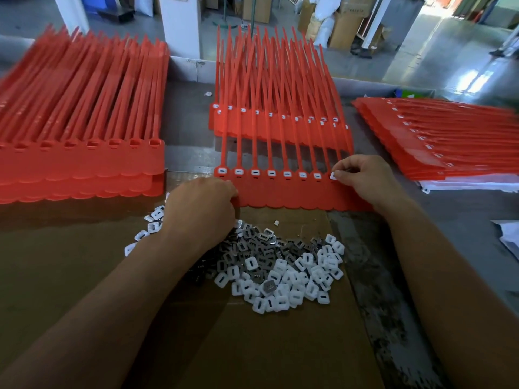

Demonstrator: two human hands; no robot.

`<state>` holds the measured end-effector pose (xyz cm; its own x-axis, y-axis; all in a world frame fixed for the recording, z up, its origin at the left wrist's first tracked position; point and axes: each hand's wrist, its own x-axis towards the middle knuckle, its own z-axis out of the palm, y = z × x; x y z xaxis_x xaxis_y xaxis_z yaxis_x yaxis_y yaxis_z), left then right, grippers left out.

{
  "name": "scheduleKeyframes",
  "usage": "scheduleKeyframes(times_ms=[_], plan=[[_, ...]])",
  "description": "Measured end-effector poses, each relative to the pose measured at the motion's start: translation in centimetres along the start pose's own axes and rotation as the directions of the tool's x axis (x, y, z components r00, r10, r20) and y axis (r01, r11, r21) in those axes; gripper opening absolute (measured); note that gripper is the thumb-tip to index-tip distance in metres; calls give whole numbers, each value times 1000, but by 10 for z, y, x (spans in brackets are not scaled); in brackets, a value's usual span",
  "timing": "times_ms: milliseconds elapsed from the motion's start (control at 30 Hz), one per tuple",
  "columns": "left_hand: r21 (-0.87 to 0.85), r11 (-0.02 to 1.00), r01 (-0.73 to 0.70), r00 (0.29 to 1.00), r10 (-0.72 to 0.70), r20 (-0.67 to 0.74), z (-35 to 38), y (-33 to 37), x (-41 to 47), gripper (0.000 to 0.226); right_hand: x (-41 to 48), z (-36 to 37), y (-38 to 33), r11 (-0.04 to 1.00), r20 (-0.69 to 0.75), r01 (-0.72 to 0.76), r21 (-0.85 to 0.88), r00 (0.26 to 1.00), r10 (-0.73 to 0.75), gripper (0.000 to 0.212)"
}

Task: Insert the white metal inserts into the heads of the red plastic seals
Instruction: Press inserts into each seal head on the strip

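A joined strip of red plastic seals (283,193) lies flat in front of me, its tails pointing away. Several of its heads carry white inserts (271,173) in a row. My right hand (365,178) pinches one white insert (333,176) at the strip's rightmost head. My left hand (202,206) has its fingers curled over the strip's left lower corner, at the top of a loose pile of white and grey inserts (280,268) on brown cardboard.
A tall stack of red seals with open heads (84,153) fills the left. Behind the strip lies a stack with inserts fitted (280,119), and another such stack (438,136) sits at the right. Grey table edge (463,214) and white paper lie at right.
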<state>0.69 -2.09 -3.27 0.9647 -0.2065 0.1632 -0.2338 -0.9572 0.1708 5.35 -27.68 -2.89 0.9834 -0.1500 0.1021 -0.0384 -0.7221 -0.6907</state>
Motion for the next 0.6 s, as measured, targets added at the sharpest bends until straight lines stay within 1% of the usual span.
scheduleKeyframes(times_ms=[367,600], plan=[[10,1000,-8,1000,8,-3,0,0,0,35,0,1,-4,996,16,38,-85,999,-37,4],[12,1000,-2,1000,2,11,-1,0,0,35,1,2,-3,992,30,36,-118,999,-33,3]])
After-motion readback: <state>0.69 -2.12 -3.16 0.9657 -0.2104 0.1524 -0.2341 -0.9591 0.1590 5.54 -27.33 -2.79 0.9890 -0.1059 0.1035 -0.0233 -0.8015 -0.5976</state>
